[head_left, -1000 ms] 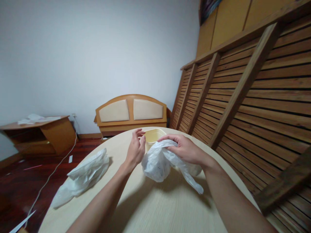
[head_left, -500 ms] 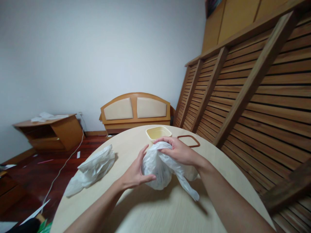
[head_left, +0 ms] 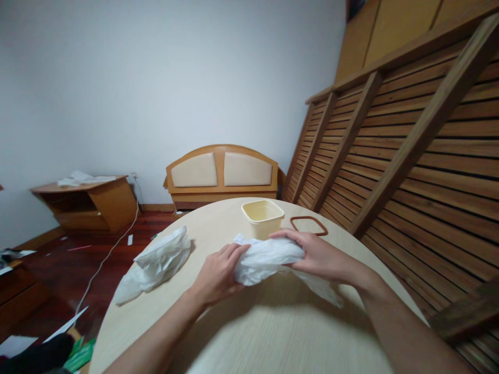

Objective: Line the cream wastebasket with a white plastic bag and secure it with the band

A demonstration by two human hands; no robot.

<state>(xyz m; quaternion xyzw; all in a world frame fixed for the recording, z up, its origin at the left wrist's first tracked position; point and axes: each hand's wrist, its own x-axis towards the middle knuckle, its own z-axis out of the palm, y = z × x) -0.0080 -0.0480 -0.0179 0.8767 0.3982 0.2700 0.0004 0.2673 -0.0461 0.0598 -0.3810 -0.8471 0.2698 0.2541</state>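
Above the round pale wooden table I hold a crumpled white plastic bag between both hands. My left hand grips its left end with the fingers curled round it. My right hand is closed over its right end, and a loose tail of the bag hangs down toward the table below that hand. A second white plastic bag lies loose on the table to the left, untouched.
A cream square plastic container stands open at the far side of the table, with a brown ring-shaped seal beside it. Slatted wooden frames lean along the right. A headboard and a low desk stand by the wall.
My left hand went from open in the air to gripping the bag. The bag has been gathered into a flatter, longer bundle. The view has shifted, showing the container and seal more fully.
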